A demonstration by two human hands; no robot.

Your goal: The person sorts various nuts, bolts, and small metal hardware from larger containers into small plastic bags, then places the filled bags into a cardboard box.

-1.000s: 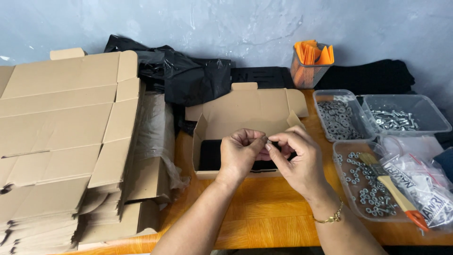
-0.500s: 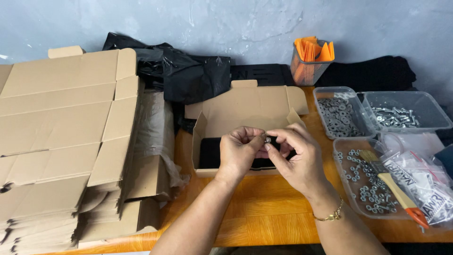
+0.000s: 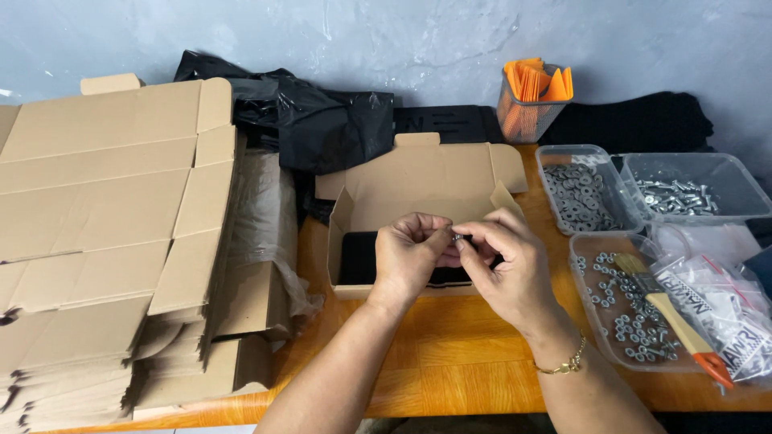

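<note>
My left hand [image 3: 412,253] and my right hand [image 3: 505,265] meet over an open cardboard box [image 3: 418,181] on the wooden table [image 3: 450,362]. Between the fingertips of both hands sits a small metal fastener [image 3: 457,238], pinched from each side. A black item [image 3: 362,257] lies in the bottom of the box, partly hidden by my hands. A gold bracelet circles my right wrist.
A tall stack of flat cardboard blanks [image 3: 104,241] fills the left. Clear tubs hold washers [image 3: 577,193], bolts [image 3: 683,197] and nuts [image 3: 623,309]. Plastic bags [image 3: 724,305] lie at right. An orange mesh cup [image 3: 531,104] and black bags [image 3: 322,120] stand behind.
Both hands stay together over the box, fingers shifting slightly around the small fastener. Nothing else moved.
</note>
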